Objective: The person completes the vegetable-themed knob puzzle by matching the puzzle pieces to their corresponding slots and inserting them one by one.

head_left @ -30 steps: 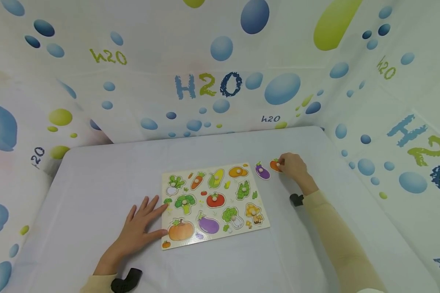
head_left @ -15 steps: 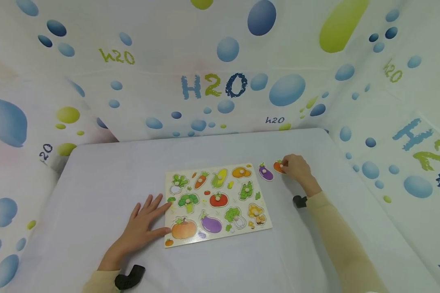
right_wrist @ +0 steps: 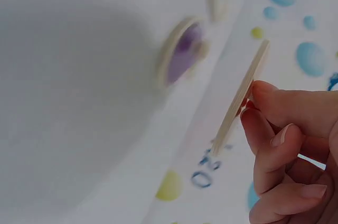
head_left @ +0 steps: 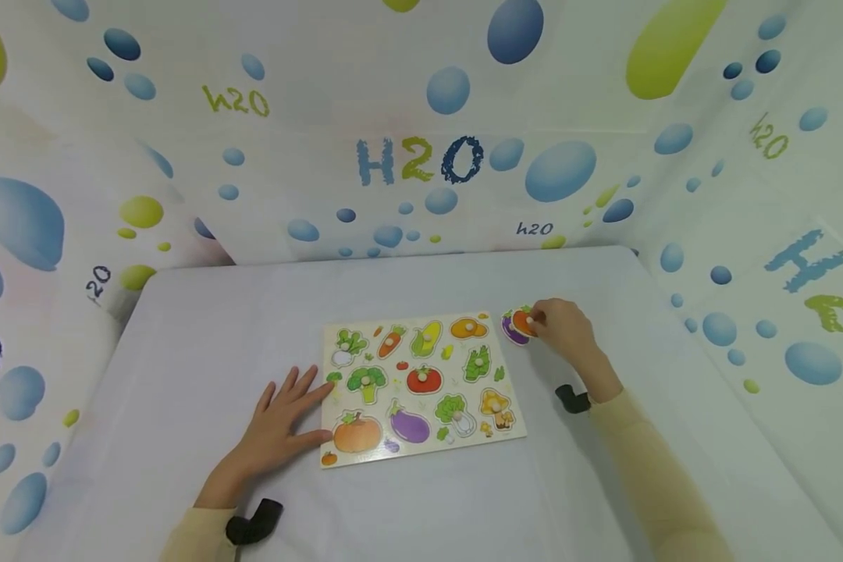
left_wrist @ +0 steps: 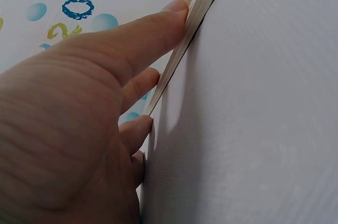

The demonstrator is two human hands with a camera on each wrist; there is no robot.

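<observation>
In the head view my right hand (head_left: 567,334) pinches a pumpkin puzzle piece (head_left: 523,321) by its knob. The piece is lifted off the table and partly overlaps the eggplant piece (head_left: 511,332) from this angle. The right wrist view shows the held piece edge-on (right_wrist: 241,100), apart from the eggplant piece (right_wrist: 182,55) on the cloth. My left hand (head_left: 272,431), fingers spread, touches the left edge of the wooden vegetable puzzle board (head_left: 382,457). On the board, the pumpkin (head_left: 357,433) and eggplant (head_left: 409,425) pictures show no knobs; several others have knobs.
A white cloth covers the table (head_left: 421,515). Behind and beside it hang white sheets with blue and green drops and H2O lettering (head_left: 420,160). Black straps (head_left: 254,523) sit at both wrists.
My right hand has lifted the pumpkin piece from the table and moved it left, over the eggplant piece. My left hand stays at the board's edge. The head view has shifted slightly.
</observation>
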